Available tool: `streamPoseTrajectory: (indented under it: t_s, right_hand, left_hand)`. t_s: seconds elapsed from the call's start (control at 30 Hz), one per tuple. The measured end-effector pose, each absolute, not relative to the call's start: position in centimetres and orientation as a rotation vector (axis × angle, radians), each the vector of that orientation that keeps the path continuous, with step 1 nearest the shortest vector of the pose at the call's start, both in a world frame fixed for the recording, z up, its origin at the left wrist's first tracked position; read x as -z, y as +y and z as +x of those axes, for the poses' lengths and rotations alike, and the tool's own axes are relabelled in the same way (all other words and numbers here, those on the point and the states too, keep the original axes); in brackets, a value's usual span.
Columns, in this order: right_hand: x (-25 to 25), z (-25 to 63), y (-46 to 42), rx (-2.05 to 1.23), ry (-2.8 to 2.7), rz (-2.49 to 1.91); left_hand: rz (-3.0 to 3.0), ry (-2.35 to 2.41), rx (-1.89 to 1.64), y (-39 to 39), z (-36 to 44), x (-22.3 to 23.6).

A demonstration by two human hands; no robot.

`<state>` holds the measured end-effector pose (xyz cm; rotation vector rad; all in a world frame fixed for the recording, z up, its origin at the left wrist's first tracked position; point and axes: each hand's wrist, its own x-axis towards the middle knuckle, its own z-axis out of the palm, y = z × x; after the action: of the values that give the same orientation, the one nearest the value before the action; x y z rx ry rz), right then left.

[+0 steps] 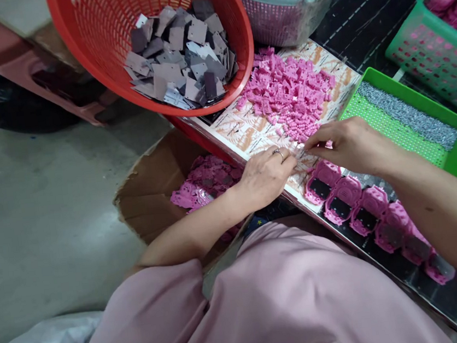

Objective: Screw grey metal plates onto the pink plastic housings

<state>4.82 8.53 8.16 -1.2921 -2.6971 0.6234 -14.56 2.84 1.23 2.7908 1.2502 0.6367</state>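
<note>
My left hand, a ring on one finger, is closed in a pinch at the table's near edge. My right hand pinches too, its fingertips meeting the left hand's over a small piece I cannot make out. Both hands hover just in front of a heap of small pink plastic parts and beads on a printed sheet. A row of several pink housings with dark inserts lies along the edge under my right forearm.
A red basket holds grey square chips. A pale basket of pink parts stands behind. Green trays with grey small parts and a green basket sit right. A cardboard box of pink pieces stands on the floor.
</note>
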Motion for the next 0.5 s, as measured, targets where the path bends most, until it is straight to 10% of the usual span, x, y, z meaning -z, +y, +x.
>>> streamPoseTrajectory:
  t_s: [0.5]
  right_hand:
    - [-9.6,11.6,3.8,-0.16,-2.9,-1.952]
  left_hand:
    - [2.826,1.127,-0.622,3.1,-13.3,-1.6]
